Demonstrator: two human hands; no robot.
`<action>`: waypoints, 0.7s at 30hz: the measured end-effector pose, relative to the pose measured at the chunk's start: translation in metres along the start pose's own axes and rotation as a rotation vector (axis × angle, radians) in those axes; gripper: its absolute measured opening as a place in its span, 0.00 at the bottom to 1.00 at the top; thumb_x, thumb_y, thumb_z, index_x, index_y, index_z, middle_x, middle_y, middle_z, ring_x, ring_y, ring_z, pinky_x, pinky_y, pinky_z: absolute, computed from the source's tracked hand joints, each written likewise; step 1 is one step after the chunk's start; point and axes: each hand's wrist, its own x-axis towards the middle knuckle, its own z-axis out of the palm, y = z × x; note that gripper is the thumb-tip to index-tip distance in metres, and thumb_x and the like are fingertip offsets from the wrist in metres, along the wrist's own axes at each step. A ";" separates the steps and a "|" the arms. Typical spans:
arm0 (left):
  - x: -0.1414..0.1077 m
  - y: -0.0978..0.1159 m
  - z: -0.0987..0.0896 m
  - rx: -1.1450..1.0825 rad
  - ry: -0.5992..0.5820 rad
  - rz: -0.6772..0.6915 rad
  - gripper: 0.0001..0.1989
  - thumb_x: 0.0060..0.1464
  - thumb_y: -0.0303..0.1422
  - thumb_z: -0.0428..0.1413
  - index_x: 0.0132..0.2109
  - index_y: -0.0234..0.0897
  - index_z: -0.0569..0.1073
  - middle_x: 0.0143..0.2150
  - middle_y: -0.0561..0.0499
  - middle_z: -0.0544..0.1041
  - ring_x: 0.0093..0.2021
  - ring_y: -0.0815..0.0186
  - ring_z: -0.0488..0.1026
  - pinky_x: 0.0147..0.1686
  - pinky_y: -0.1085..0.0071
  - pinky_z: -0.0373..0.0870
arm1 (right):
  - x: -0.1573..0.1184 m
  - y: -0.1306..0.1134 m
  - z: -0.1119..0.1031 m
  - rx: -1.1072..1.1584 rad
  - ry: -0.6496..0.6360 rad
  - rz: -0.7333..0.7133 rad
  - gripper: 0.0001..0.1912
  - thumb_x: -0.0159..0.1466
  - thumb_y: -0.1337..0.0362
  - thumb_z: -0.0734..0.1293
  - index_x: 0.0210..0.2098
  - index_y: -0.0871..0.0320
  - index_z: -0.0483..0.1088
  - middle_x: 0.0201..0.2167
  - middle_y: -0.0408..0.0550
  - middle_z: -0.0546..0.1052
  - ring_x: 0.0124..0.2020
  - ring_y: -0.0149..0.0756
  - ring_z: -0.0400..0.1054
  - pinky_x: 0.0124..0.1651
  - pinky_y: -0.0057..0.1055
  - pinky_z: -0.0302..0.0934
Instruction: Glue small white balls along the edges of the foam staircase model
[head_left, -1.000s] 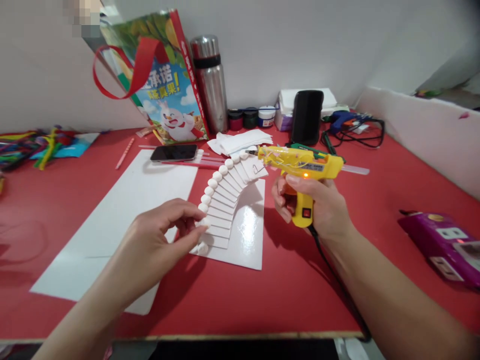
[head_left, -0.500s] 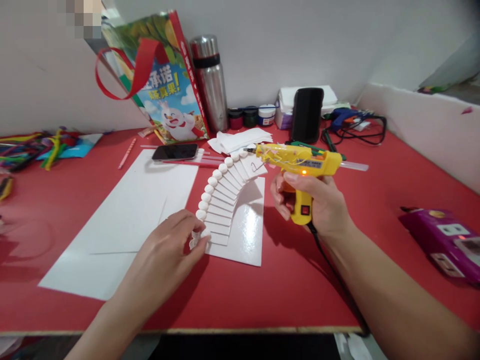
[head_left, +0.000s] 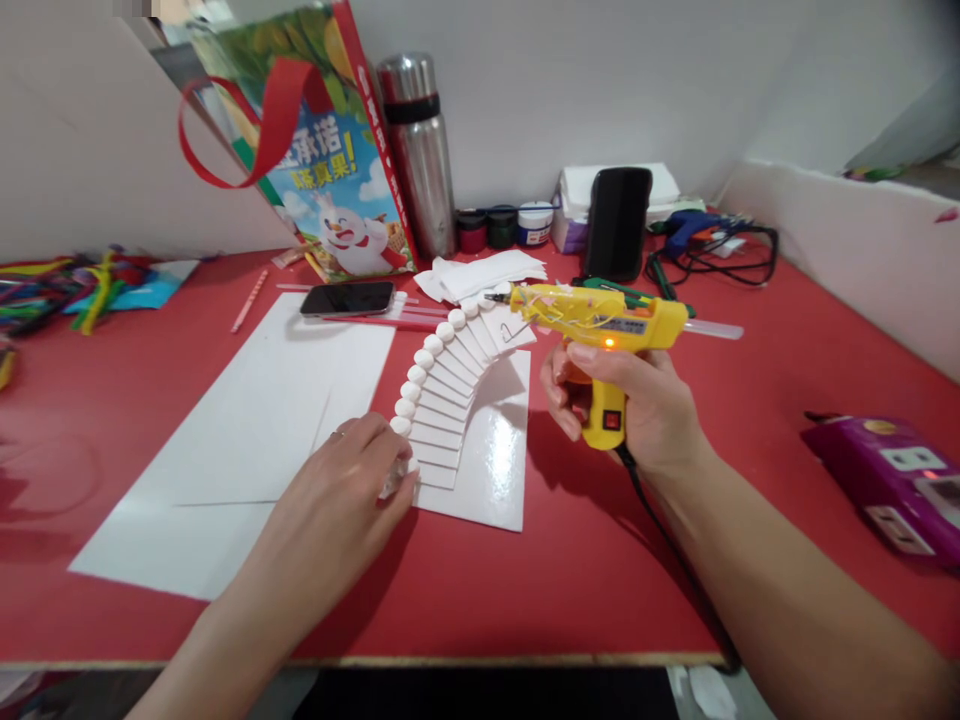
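A curved fan of white strips (head_left: 439,415), edged on its outer side by several round white pieces (head_left: 415,375), lies partly over a white glossy board (head_left: 499,480). At its lower left end, my left hand (head_left: 356,480) is closed with fingertips pinched; a small whitish thing shows between them, too hidden to name. My right hand (head_left: 630,400) is wrapped round the handle of a yellow glue gun (head_left: 600,315), whose orange light is lit. The gun's nozzle points left, close above the fan's upper end. A clear glue stick (head_left: 716,329) sticks out of its back.
A large white sheet (head_left: 247,430) lies at left, a phone (head_left: 347,298) on its upper edge. Behind stand a gift bag (head_left: 345,190), a steel flask (head_left: 426,170), paint jars (head_left: 502,230) and a black phone (head_left: 619,225). A purple box (head_left: 892,485) is at right.
The fingers of my left hand have closed further over the fan's lower end, covering more of the small piece. My right hand and the glue gun have hardly moved; the view has shifted slightly.
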 end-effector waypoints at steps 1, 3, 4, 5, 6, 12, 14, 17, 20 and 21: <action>0.000 -0.001 0.000 -0.017 -0.007 -0.005 0.10 0.67 0.33 0.48 0.41 0.37 0.73 0.43 0.46 0.73 0.43 0.57 0.71 0.44 0.59 0.68 | 0.000 0.000 0.000 -0.001 0.004 0.003 0.10 0.56 0.61 0.72 0.25 0.61 0.72 0.19 0.45 0.72 0.13 0.30 0.65 0.14 0.24 0.54; -0.002 -0.003 -0.002 -0.061 -0.018 -0.006 0.10 0.68 0.33 0.49 0.44 0.38 0.74 0.44 0.47 0.73 0.43 0.58 0.72 0.44 0.60 0.69 | 0.000 0.000 0.000 -0.002 0.009 0.005 0.10 0.56 0.61 0.72 0.24 0.61 0.72 0.19 0.44 0.72 0.12 0.30 0.65 0.14 0.24 0.54; -0.003 -0.004 -0.003 -0.084 -0.023 -0.003 0.09 0.68 0.34 0.49 0.46 0.38 0.74 0.45 0.47 0.73 0.43 0.59 0.73 0.44 0.61 0.69 | 0.000 0.000 0.000 -0.003 0.010 0.007 0.10 0.56 0.61 0.72 0.24 0.62 0.72 0.19 0.45 0.72 0.12 0.30 0.65 0.14 0.24 0.54; -0.004 -0.006 -0.005 -0.103 -0.023 0.002 0.09 0.68 0.34 0.50 0.48 0.39 0.74 0.46 0.47 0.73 0.44 0.60 0.73 0.45 0.62 0.69 | 0.001 0.001 -0.001 -0.004 0.008 0.008 0.10 0.56 0.61 0.72 0.24 0.62 0.72 0.19 0.45 0.72 0.12 0.30 0.65 0.14 0.25 0.54; -0.006 -0.009 -0.008 -0.118 -0.018 0.008 0.10 0.68 0.35 0.50 0.50 0.40 0.74 0.47 0.47 0.73 0.45 0.60 0.73 0.45 0.63 0.69 | 0.001 0.001 -0.001 -0.005 0.004 0.008 0.10 0.57 0.61 0.71 0.24 0.62 0.72 0.19 0.45 0.72 0.12 0.30 0.66 0.14 0.25 0.54; -0.007 -0.025 -0.019 -0.089 0.086 0.176 0.16 0.67 0.25 0.50 0.57 0.44 0.73 0.51 0.47 0.72 0.49 0.61 0.72 0.46 0.66 0.69 | -0.001 0.001 -0.004 -0.026 -0.031 0.005 0.10 0.60 0.62 0.70 0.26 0.61 0.73 0.20 0.44 0.73 0.13 0.29 0.66 0.16 0.25 0.55; -0.004 -0.029 -0.017 -0.069 0.077 0.267 0.20 0.65 0.20 0.48 0.57 0.44 0.74 0.51 0.46 0.71 0.50 0.61 0.71 0.45 0.66 0.69 | -0.001 0.001 -0.004 -0.029 -0.032 0.012 0.10 0.60 0.61 0.70 0.26 0.61 0.73 0.20 0.44 0.73 0.13 0.30 0.66 0.16 0.25 0.56; 0.001 -0.033 -0.011 -0.045 0.062 0.356 0.24 0.62 0.15 0.45 0.54 0.40 0.77 0.47 0.44 0.71 0.46 0.61 0.69 0.41 0.65 0.68 | 0.000 0.002 -0.005 -0.041 -0.037 0.013 0.10 0.60 0.61 0.70 0.26 0.61 0.73 0.21 0.44 0.73 0.14 0.30 0.67 0.16 0.25 0.56; 0.004 -0.035 -0.006 -0.044 0.053 0.402 0.25 0.60 0.12 0.44 0.50 0.39 0.79 0.44 0.45 0.71 0.43 0.61 0.68 0.39 0.66 0.67 | 0.000 0.002 -0.006 -0.050 -0.036 0.015 0.10 0.60 0.61 0.70 0.26 0.61 0.73 0.21 0.44 0.73 0.14 0.30 0.67 0.16 0.25 0.56; 0.005 -0.035 -0.005 -0.042 0.050 0.405 0.25 0.60 0.12 0.44 0.49 0.38 0.79 0.44 0.45 0.71 0.43 0.62 0.68 0.39 0.66 0.67 | 0.000 0.002 -0.005 -0.049 -0.033 0.016 0.10 0.60 0.61 0.70 0.26 0.61 0.73 0.21 0.44 0.73 0.14 0.29 0.67 0.16 0.25 0.56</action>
